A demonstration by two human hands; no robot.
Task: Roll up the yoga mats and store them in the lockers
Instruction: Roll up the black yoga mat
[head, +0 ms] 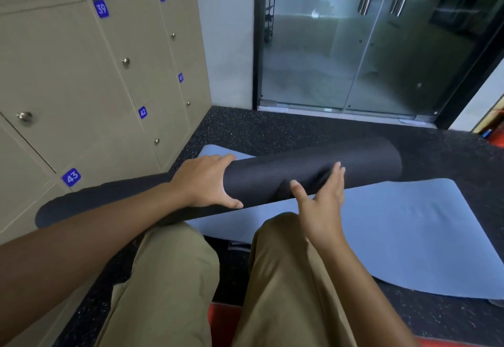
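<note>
Rolled, dark grey ribbed foam yoga mat lying across flat pale blue yoga mat, just in front of khaki-trousered knees. Left hand curled round the roll near its middle. Right hand spread, fingers straight, pressing the roll's side. Beige numbered locker doors, 39 to 43, closed, left of the roll.

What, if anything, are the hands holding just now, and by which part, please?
The rolled black yoga mat: the left hand grips its near end, the right hand presses its middle.
</note>
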